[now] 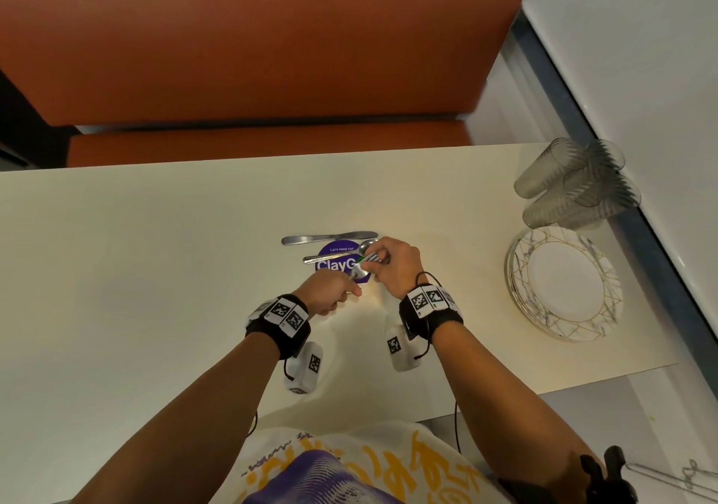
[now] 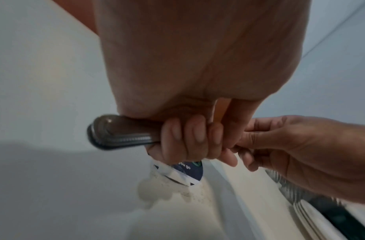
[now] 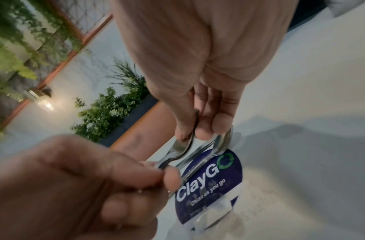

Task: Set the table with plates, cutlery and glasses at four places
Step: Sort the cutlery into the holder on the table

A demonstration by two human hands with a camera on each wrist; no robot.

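Both hands hold one metal fork [image 1: 365, 264] just above the cream table [image 1: 155, 270], over a round purple ClayGo sticker [image 3: 210, 183]. My left hand [image 1: 330, 297] grips its handle [image 2: 120, 131] with curled fingers. My right hand [image 1: 392, 266] pinches the tine end [image 3: 190, 138] between thumb and fingers. A knife [image 1: 328, 238] lies flat just beyond the sticker, and a spoon [image 1: 334, 257] lies across the sticker's top. A stack of white plates with gold lines [image 1: 563, 289] sits at the table's right end. Several clear glasses [image 1: 575, 184] lie piled beyond the plates.
An orange upholstered bench [image 1: 252, 56] runs along the table's far side. A white wall with a dark ledge [image 1: 641, 212] borders the right end. The table's near edge [image 1: 544, 391] meets my body. Plants and a lamp [image 3: 44, 100] show in the right wrist view.
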